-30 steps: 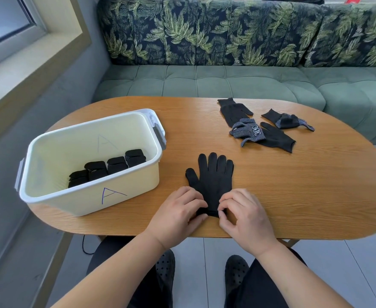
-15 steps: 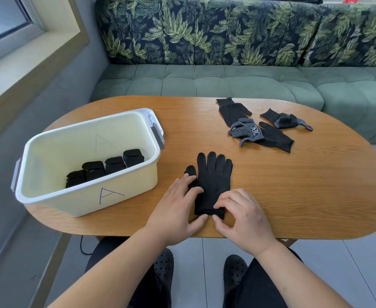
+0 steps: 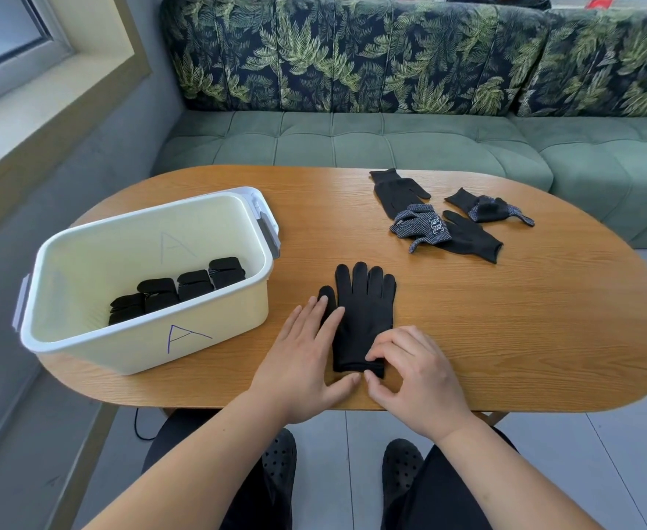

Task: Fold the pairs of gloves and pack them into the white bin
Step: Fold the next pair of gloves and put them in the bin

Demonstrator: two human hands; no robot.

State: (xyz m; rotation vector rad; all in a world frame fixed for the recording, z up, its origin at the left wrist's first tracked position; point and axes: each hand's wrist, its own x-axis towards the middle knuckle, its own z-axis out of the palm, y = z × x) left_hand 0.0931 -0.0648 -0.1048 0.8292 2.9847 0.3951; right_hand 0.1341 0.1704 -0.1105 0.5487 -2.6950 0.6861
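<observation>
Starting nearest us, we see the left hand [image 3: 306, 357] laid flat, fingers straight, pressing the left side of the black glove [image 3: 364, 311] and gripping nothing. The right hand [image 3: 417, 372] has its fingers curled onto the glove's cuff, thumb at the cuff edge, pinching it. The glove lies flat on the worktop [image 3: 524, 319], fingers pointing away. Left of it we note the white bin [image 3: 199, 338], marked A, with a row of folded gloves [image 3: 178, 290] inside. Farther right lie loose gloves [image 3: 440, 219], overlapping; a green sofa [image 3: 390, 143] sits behind.
</observation>
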